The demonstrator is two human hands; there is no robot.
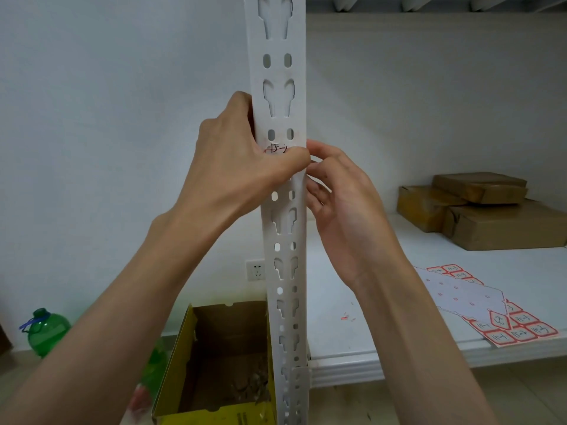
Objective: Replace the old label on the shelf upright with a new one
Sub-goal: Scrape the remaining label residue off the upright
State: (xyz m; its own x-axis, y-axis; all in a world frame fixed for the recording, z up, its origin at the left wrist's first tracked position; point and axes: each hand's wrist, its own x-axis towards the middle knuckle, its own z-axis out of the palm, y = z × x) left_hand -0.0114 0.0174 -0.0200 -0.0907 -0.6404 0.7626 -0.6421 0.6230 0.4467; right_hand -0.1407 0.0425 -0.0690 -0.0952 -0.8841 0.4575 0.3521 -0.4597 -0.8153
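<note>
The left hand wraps around the white perforated shelf upright, its thumb pressed across the front just below a handwritten label stuck on the upright's face, so its fingers grasp the post. The right hand sits at the upright's right edge with curled fingers meeting the left thumb, though whether they pinch the label I cannot tell. On the shelf to the right lie a label sheet and brown boxes.
</note>
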